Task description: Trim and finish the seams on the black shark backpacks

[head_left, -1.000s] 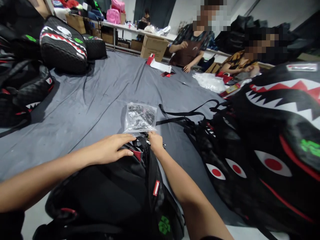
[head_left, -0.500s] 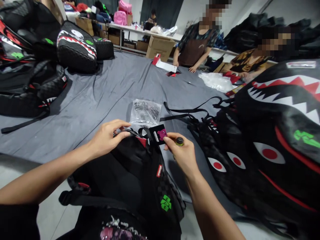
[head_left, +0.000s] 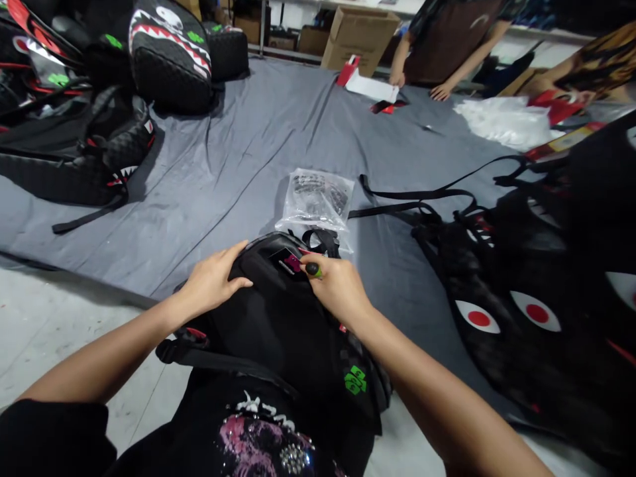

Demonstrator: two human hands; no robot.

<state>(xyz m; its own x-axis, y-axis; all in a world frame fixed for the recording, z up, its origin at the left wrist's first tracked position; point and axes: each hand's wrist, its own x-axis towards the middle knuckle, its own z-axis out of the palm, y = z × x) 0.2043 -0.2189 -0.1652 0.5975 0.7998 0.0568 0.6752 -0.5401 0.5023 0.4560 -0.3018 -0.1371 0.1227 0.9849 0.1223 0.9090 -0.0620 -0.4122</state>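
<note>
A black backpack stands against my body at the table's edge, with its plain padded side facing me. My left hand grips its upper left edge, thumb on the near side and apart from the fingers. My right hand pinches a small black tag with a pink bear on it, held flat at the backpack's upper part. A small green tool with a black end also sticks out of this hand; its kind is hidden. Green printed notes show on the backpack's side strap.
A clear plastic bag lies just beyond the backpack on the grey cloth. Black backpacks with shark teeth stand at left; one with red eyes fills the right. Two people work across the table, near a carton and plastic bags.
The tag has moved left and down from beside the strap onto the backpack's upper part, carried by my right hand. My view has tilted down. My left hand stays at the upper left edge.
</note>
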